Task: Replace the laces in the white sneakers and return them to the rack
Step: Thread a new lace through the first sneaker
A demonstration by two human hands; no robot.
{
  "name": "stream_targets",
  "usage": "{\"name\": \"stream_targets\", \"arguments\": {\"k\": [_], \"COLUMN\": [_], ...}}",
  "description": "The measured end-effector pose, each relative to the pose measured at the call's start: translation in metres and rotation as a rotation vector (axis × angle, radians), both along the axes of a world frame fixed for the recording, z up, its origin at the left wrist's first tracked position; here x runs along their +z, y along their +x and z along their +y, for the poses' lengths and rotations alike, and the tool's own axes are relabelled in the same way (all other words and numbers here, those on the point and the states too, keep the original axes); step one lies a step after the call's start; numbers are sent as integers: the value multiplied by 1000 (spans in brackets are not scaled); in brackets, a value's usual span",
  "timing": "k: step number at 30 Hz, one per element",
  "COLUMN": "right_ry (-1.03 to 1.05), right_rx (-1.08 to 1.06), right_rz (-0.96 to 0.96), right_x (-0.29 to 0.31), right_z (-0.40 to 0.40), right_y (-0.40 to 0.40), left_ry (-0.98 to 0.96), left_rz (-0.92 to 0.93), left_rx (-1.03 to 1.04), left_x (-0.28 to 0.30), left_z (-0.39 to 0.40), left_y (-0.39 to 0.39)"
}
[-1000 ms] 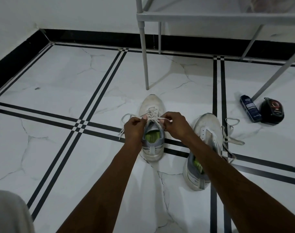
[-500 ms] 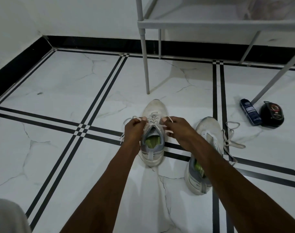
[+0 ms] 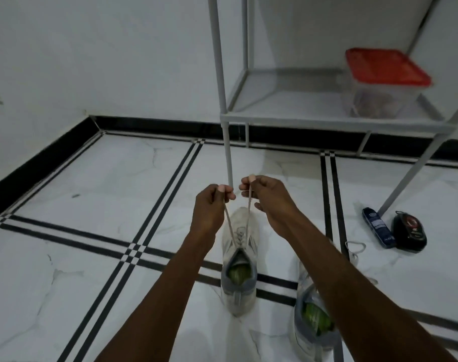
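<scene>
Floor bare leftward; hands pinch lace ends beside rack leg.

No text can be read; the dark blue tube at right carries a pale label, the black case a red-and-white mark, both too blurred.

Red-lidded container, blue tube
</scene>
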State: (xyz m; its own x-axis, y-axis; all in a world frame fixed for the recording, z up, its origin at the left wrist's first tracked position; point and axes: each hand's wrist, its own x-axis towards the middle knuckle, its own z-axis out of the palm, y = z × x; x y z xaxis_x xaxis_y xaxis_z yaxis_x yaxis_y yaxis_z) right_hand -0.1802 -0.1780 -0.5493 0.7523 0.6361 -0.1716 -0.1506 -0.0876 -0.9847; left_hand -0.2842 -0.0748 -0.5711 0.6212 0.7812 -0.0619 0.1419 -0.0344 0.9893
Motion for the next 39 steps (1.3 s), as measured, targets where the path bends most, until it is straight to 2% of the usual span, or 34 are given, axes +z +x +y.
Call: {"name": "stream_targets", "arguments": {"k": [16, 20, 27, 33, 39], "right_ry": [83, 17, 47, 81, 178], "right_rx": [-78, -105, -214, -158, -127], "right_rz": [-354, -445, -415, -431, -294], "right_x": [119, 135, 155, 156, 156], "right_z": [25, 30, 36, 42, 43], "right_y": [15, 16, 19, 14, 10], "left_ry": [206, 249, 170, 194, 92], "left_rz": [-171, -221, -290, -310, -355], "left_rx": [48, 59, 56, 68, 71], "left_x": [124, 140, 157, 161, 165], "left_z": [13, 14, 18, 19, 19], "left_y": [41, 43, 45, 44, 43]}}
